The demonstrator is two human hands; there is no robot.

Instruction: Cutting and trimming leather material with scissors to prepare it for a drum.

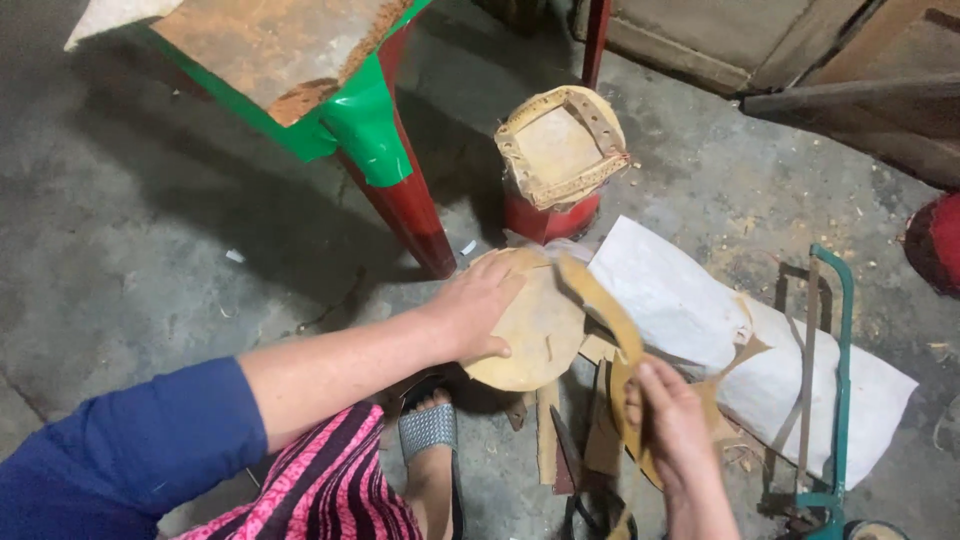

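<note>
**Hands on a tan disc and strip, down on the floor**

Going from the left, I am seeing a blue sleeve [130, 440] and, below it, pink-and-black striped cloth [330, 490] over the knee. Above, a stool [300, 70] with a worn top and green-taped edge is standing on a red leg [410, 205] that is reaching down to the grey floor [130, 220].

My left hand [480, 305] is lying flat, fingers spread and open, pressing on the near-left part of a round tan disc [530, 335]. I am not seeing it grip anything; it is only resting on top. The disc is sitting low over the floor, just in front of a foot in a grey sandal [430, 430].

Beyond the disc, a red can [550, 215] is standing on the floor, capped with a square tan pad [560, 145] edged in punched strips.

A tan strip [605, 310] is arching off the disc's right edge and running down to my right hand [675, 430], which is closing on it, thumb on top and fingers curled below. Loose tan offcuts [600, 430] are lying under that hand.

Farther right, a white sheet [700, 310] is spreading over the floor, touching the offcuts. A green metal frame [840, 390] is lying across its far end. At the right edge, a red object [940, 240] is partly out of view, and I cannot tell what it is.
</note>
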